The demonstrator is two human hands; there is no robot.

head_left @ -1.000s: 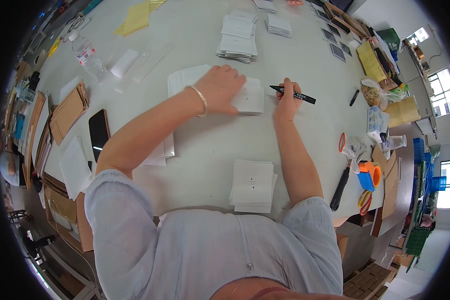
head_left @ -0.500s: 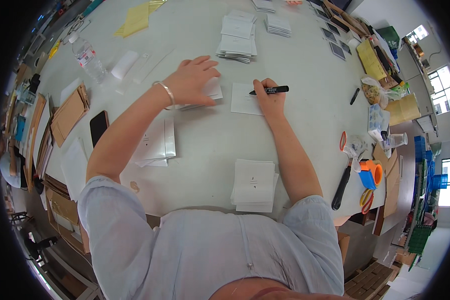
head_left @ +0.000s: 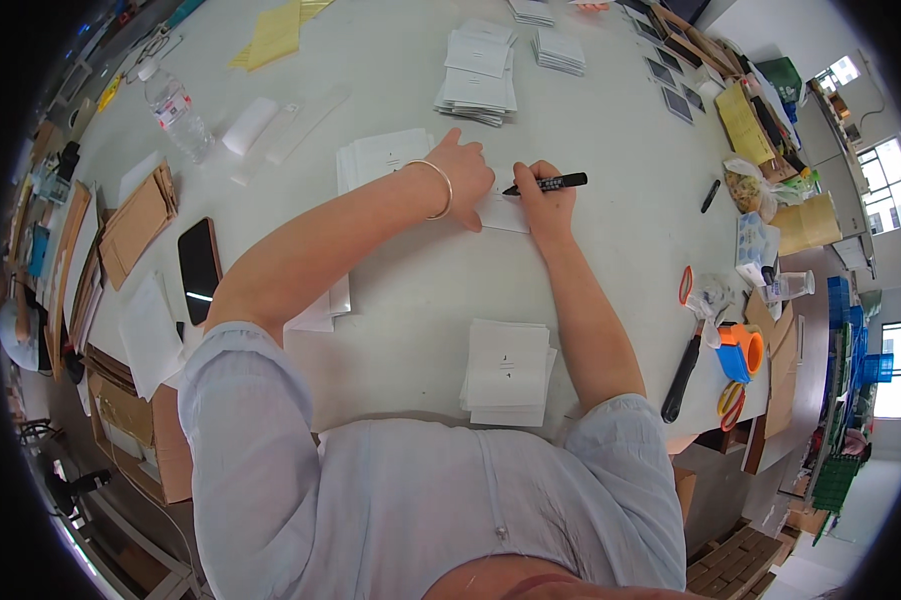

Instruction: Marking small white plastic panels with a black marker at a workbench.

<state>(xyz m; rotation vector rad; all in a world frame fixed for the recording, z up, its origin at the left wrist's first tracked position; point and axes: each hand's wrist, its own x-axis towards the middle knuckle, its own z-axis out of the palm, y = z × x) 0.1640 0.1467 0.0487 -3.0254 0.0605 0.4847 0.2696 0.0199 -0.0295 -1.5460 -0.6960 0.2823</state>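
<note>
A white card (head_left: 505, 214) lies flat near the middle of the table, partly under both hands. My left hand (head_left: 460, 180) rests at the card's left edge, thumb and fingers apart, with a bangle (head_left: 442, 190) on the wrist. A black marker (head_left: 562, 183) is gripped in my right hand (head_left: 547, 208), its tip pointing left at the card. Just left of my left hand lies a stack of white printed cards (head_left: 385, 152). Nearer me is another pile of printed cards (head_left: 507, 365). My left forearm mostly covers a further pile (head_left: 320, 312).
Card stacks (head_left: 475, 85) stand at the far side. On the left are a water bottle (head_left: 177, 112), a phone (head_left: 199, 270) and cardboard pieces (head_left: 138, 225). On the right are a tape dispenser (head_left: 740, 350), scissors (head_left: 731, 404), a black-handled tool (head_left: 682, 378) and a loose black pen (head_left: 710, 196).
My left hand has moved right, from over the stack to the white card's left edge, uncovering the stack. My right hand stays on the card with the marker.
</note>
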